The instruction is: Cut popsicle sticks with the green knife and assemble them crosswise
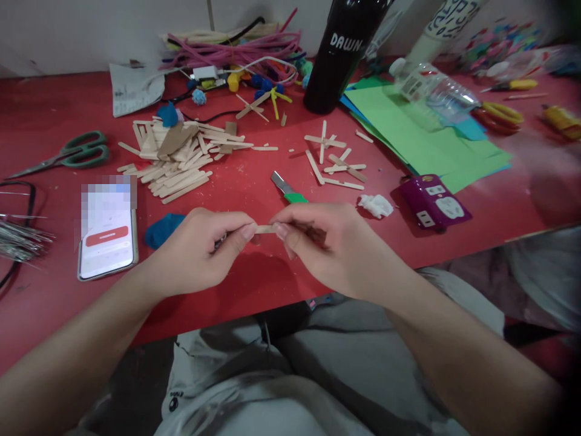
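Note:
Both of my hands pinch one thin wooden craft stick (264,229) just above the red table's (54,303) front edge. My left hand (200,251) is closed on the stick's left end, thumb and forefinger pressed together. My right hand (318,242) is closed on its right end, and most of the stick is hidden under the fingers. Just behind my hands lies a utility knife (287,188) with a green handle. A pile of wooden sticks (177,160) lies farther back to the left, and several glued or crossed sticks (336,160) lie behind my right hand.
A phone (108,233) lies at the left with a blue lump (161,229) beside it, and green-handled scissors (75,151) sit farther left. A black bottle (338,54), green paper sheets (417,136), a plastic bottle (431,88) and a purple power strip (433,203) stand on the right. Cables are heaped at the back.

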`<state>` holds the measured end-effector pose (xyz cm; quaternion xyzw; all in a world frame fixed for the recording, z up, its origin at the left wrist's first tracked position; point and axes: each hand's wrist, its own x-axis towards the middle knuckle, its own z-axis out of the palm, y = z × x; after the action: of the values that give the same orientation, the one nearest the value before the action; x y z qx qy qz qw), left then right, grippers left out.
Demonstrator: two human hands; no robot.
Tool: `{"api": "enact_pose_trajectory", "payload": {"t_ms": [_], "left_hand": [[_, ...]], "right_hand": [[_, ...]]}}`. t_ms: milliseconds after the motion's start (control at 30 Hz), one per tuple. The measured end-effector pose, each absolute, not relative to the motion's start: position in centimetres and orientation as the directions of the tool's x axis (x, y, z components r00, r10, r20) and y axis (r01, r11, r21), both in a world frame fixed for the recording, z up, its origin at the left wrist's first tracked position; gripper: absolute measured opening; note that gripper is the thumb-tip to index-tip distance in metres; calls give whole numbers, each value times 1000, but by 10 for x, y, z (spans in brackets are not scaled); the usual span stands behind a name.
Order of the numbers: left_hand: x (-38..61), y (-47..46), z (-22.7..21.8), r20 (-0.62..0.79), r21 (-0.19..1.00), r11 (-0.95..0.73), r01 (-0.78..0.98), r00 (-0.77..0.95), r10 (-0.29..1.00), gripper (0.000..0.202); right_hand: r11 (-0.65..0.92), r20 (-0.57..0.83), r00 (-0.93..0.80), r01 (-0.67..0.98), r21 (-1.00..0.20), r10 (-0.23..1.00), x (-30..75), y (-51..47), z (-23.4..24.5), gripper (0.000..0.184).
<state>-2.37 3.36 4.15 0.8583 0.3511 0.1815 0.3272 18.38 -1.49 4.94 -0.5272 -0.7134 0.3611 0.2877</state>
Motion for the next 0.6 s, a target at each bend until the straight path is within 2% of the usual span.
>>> {"api": "enact_pose_trajectory", "payload": {"t_ms": [467, 600], "left_hand": [[-20, 33, 40, 44, 705, -495, 508, 665, 746, 33], [-20, 34, 40, 52, 730, -490, 476, 677, 734, 33]], "right_hand": [[181, 48, -236, 582, -793, 970, 178, -18, 50, 19], [178, 42, -256, 536, -825, 966, 180, -16, 49, 17]]}}
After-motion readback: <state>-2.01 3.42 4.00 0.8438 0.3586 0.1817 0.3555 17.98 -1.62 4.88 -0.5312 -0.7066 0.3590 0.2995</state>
